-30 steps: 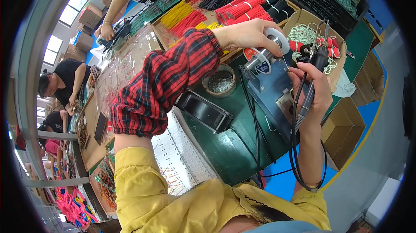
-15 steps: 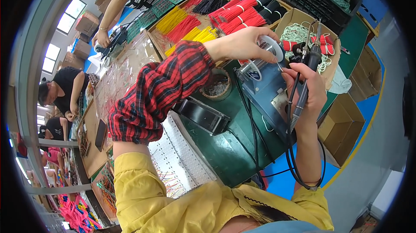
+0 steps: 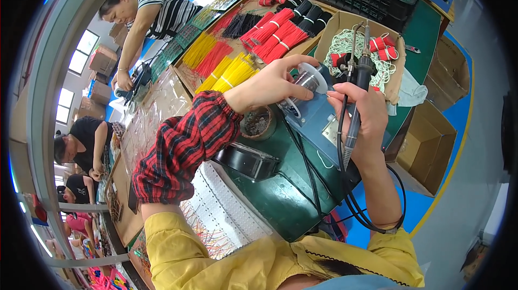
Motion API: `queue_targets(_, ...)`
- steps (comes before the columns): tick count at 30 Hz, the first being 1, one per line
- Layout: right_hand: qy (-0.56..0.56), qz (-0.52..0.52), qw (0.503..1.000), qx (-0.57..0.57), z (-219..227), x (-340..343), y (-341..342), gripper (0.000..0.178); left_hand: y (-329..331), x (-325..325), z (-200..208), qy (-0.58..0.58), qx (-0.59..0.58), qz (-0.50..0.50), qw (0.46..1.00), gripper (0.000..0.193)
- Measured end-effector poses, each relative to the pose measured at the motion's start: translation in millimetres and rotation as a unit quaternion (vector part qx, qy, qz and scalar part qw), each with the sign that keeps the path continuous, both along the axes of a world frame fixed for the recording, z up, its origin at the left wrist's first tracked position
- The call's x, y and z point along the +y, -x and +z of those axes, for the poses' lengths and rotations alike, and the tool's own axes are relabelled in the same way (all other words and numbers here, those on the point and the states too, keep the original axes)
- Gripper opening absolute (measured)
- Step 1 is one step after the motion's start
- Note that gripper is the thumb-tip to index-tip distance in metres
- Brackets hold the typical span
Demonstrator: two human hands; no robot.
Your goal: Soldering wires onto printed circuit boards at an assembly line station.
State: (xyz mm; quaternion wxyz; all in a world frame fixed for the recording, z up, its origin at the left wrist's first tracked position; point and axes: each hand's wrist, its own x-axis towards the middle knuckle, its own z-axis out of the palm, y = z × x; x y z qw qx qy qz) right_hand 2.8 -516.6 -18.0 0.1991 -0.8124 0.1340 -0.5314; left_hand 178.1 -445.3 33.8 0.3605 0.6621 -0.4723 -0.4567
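My left hand [image 3: 272,82], its sleeve cuffed in red-and-black plaid, grips a white-flanged spool of silvery wire [image 3: 307,80], thumb and fingers round its sides. The spool sits at the top of a blue-grey metal unit [image 3: 308,120]. My right hand [image 3: 367,117] holds a soldering iron [image 3: 365,67] with a dark handle, tip end pointing up and away from me. A thin metal feed tube and a black cable run along the iron. Thumb and forefinger of that hand pinch together beside the spool's flange; a wire end there is too fine to make out.
A tub of grey bits [image 3: 258,124] and a black fan-like device [image 3: 248,160] stand left of the unit. Beyond lie red wire bundles [image 3: 280,36], yellow wires [image 3: 229,71] and a carton of white cords [image 3: 345,42]. Co-workers sit at the left. Black cables cross the green table [image 3: 280,198].
The whole view has shifted. My left hand has slid from the spool's far flange toward its near side. The right hand keeps the iron and has come slightly left.
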Motion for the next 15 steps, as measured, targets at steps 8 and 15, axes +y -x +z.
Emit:
queue_targets(8,0.008,-0.007,0.999,-0.031,1,1,-4,0.029,0,-6,-5,0.026,0.003,0.004,1.0,0.058)
queue_targets(15,-0.012,0.001,0.999,-0.029,-1,3,-6,0.029,-5,14,3,-0.005,0.039,0.081,0.996,0.067)
